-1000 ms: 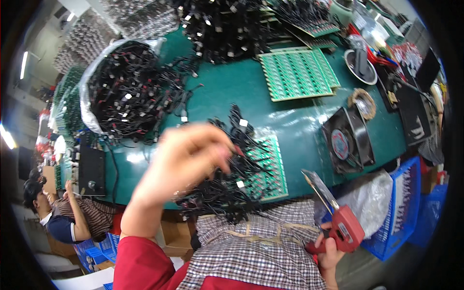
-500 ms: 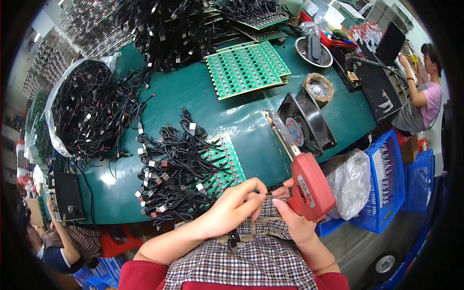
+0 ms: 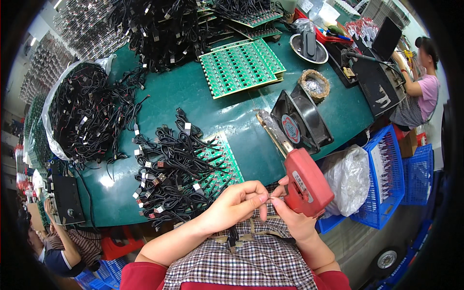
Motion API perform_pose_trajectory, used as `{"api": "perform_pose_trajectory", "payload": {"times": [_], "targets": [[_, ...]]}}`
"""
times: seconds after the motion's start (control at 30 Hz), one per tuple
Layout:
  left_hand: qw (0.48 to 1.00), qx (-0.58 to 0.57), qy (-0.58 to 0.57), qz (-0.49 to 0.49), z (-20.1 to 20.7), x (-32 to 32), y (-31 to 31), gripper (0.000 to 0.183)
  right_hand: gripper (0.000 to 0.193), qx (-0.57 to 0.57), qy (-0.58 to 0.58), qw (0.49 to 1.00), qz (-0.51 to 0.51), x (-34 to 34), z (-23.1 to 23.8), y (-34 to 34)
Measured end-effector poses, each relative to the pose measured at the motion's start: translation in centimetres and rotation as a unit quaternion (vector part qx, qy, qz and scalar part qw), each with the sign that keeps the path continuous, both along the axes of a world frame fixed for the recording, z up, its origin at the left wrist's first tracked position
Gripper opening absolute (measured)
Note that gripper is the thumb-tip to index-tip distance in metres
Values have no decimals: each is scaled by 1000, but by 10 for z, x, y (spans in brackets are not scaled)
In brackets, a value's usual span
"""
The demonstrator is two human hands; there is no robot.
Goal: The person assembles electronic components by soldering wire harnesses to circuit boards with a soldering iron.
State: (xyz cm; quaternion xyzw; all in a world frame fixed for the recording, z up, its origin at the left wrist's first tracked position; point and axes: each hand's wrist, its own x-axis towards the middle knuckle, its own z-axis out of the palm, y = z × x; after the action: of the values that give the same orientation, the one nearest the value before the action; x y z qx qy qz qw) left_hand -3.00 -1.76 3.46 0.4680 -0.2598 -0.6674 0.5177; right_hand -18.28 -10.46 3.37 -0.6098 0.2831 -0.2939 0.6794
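A red soldering gun is gripped in my right hand, its long metal tip lying toward the black fan. My left hand is closed, thumb and finger pinched against the tips of my right thumb and finger over my lap. A thin wire end seems to lie in that pinch, mostly hidden. Below my left hand a black USB cable hangs against the checked apron. Just beyond it lies a green circuit board panel, with many black USB cables spread from it to the left.
A stack of green panels, a black fan, a rosin-like ring dish and a metal bowl stand farther back. Left sits a bag of cables. Blue baskets are at right. Co-workers sit on both sides.
The soldering gun has tilted slightly to the left, with its tip shifted left. My hands stay pinched together, and the view has shifted a little.
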Motion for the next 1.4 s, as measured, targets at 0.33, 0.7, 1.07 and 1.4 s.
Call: {"api": "perform_pose_trajectory", "payload": {"times": [0.33, 0.7, 1.07, 1.4], "targets": [[998, -23, -3, 61, 5, 1, 7, 7, 49, 104, -59, 993, -13, 0, 2, 0], [996, 41, -48, 70, 15, -3, 9, 10, 50, 68, -9, 998, -10, 4, 3, 7], [700, -132, -678, 181, 6, 18, 20, 18, 44, 62, -1, 998, -18, -48, -20, 6], [683, -11, -715, 150, -40, -8, 19, 14, 46, 164, 96, 982, 5, -105, -30, 30]]}}
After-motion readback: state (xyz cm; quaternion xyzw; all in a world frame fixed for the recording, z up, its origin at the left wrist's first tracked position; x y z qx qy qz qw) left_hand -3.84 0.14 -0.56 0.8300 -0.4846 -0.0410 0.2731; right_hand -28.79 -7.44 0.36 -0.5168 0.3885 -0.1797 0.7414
